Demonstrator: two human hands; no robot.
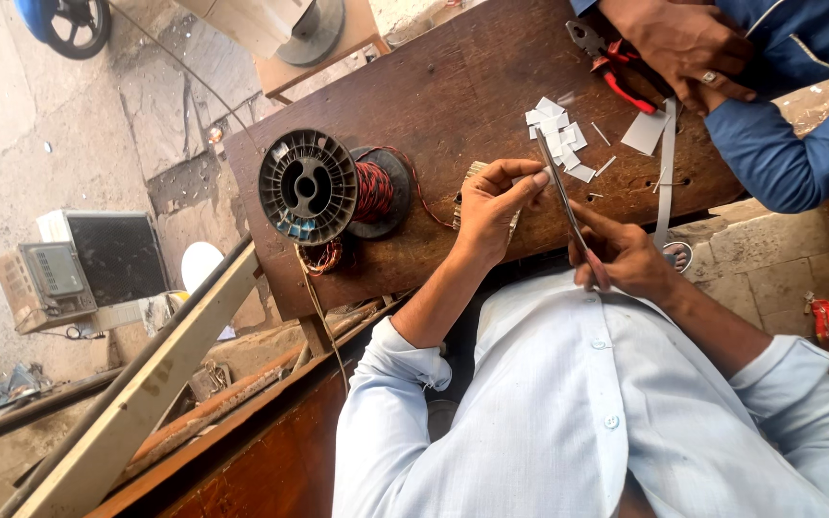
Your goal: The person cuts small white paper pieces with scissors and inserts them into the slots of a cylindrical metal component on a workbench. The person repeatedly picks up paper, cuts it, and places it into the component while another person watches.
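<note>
The right hand point(630, 261) grips long scissors point(563, 197), blades pointing to 11 o'clock. The left hand point(493, 206) pinches a small pale paper strip point(522, 179) at the blades. Cut well: keep fingertips clear. Cut pieces point(558, 139) lie at 12 o'clock on the worktop point(453, 86); a wire spool point(323, 187) at 9.

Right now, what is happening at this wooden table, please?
A person in a pale shirt holds scissors in the right hand and a small pale strip at the blades with the left hand. Small cut pieces lie on the wooden table. A spool of red wire stands nearby. Another person's hand rests beside red-handled pliers.
</note>
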